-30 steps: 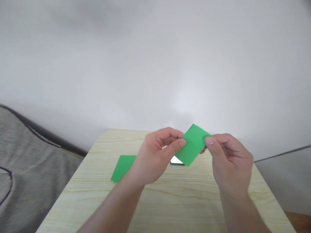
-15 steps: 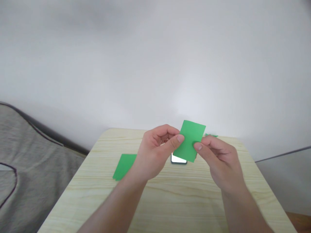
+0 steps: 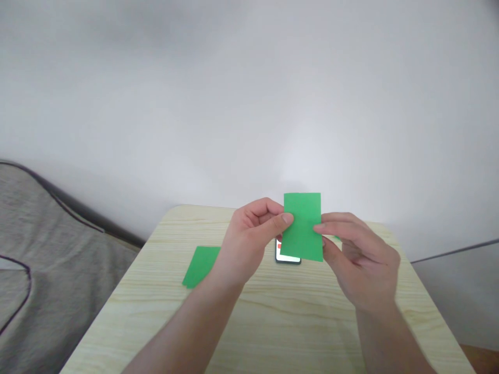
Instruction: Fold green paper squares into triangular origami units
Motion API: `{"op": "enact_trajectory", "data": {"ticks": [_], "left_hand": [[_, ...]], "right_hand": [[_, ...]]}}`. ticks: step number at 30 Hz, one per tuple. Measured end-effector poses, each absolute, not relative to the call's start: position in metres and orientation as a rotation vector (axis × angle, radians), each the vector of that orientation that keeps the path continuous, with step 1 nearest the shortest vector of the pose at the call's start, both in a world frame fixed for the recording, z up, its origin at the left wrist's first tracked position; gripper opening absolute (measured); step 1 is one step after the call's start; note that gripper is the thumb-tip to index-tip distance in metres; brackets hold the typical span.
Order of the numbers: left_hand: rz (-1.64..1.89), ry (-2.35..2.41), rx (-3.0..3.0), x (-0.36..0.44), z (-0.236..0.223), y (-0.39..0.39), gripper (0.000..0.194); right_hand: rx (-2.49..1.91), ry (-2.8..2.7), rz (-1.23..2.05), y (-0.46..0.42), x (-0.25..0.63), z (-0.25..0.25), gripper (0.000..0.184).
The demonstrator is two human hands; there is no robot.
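Note:
A green rectangle of paper (image 3: 303,226) is held upright above the table, between both hands. My left hand (image 3: 253,239) pinches its left edge, thumb on the near face and fingers behind. At the right edge, my right hand (image 3: 360,259) has a fingertip on the near face and the thumb behind the paper. Below and partly behind the paper lies a phone (image 3: 290,259) with a lit screen. More green paper (image 3: 200,266) rests on the table beside my left forearm, partly covered by it.
The pale wood-grain table (image 3: 288,327) stands against a white wall (image 3: 249,104). A grey fabric piece with dark piping (image 3: 58,270) is at the left. Another bit of green paper (image 3: 337,238) shows behind my right hand, mostly hidden.
The held paper has turned from tilted to nearly straight upright. My right hand has shifted its grip, from thumb in front to a finger in front. The left hand keeps its pinch.

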State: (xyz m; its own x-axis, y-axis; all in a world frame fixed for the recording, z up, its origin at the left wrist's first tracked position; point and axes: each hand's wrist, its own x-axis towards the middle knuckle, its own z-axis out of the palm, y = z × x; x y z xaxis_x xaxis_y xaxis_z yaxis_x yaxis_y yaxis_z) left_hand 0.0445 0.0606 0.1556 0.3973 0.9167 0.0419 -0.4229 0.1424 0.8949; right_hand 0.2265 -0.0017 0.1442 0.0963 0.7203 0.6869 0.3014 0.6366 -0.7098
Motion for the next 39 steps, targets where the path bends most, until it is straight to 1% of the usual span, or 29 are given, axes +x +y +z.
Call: {"op": "enact_trajectory", "data": {"ticks": [4,11,17,30,33,39], "left_hand": [[1.048,0.608,1.007,0.043,0.158,0.059,0.025],[1.083,0.655,1.116,0.046,0.156,0.057,0.02],[1.065,0.696,1.17,0.048,0.16,0.053,0.017],[1.007,0.622,1.219,0.047,0.161,0.048,0.011],[0.991,0.641,1.277,0.044,0.164,0.048,0.012],[1.129,0.706,1.305,0.042,0.165,0.046,0.016]], "right_hand": [[-0.921,-1.525,0.393,-0.003,0.231,0.147,0.027],[-0.962,-1.51,0.64,-0.006,0.23,0.147,0.015],[-1.04,-1.408,0.719,-0.007,0.228,0.15,0.007],[-1.149,-1.243,0.633,-0.009,0.224,0.155,0.009],[-1.172,-1.227,0.611,-0.009,0.223,0.156,0.009],[-1.161,-1.216,0.597,-0.009,0.222,0.157,0.011]]}}
